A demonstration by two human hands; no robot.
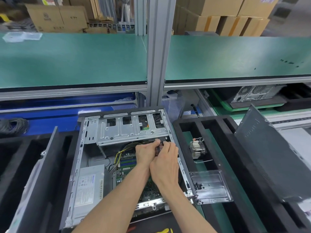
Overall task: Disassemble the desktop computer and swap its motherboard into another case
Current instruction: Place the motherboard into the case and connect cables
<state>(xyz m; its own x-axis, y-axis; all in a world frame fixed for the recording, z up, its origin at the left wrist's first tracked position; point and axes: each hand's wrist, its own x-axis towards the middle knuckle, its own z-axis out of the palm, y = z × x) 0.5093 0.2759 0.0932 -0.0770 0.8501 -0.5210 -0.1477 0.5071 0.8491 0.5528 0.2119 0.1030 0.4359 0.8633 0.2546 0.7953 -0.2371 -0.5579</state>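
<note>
Open desktop case [84,148] lies flat on the bench, side panel off, motherboard [127,172] still inside. Both hands reach in at the far right corner, just under the silver drive cage [131,130]. Left hand [145,153] and right hand [165,163] are pressed together, fingers of both curled around a small black connector or cable [159,147]; which one is hard to tell, fingers cover most of it. Yellow and black wire bundle [121,152] runs along the board left of the hands. Power supply [89,185] sits in the near left of the case. Heatsink [197,148] rests on the green mat right of the case, metal tray with black screws [210,186] nearer. Grey side panel [272,157] leans tilted in the foam rack at right. Second tower [255,93] sits on the far right conveyor.
</note>
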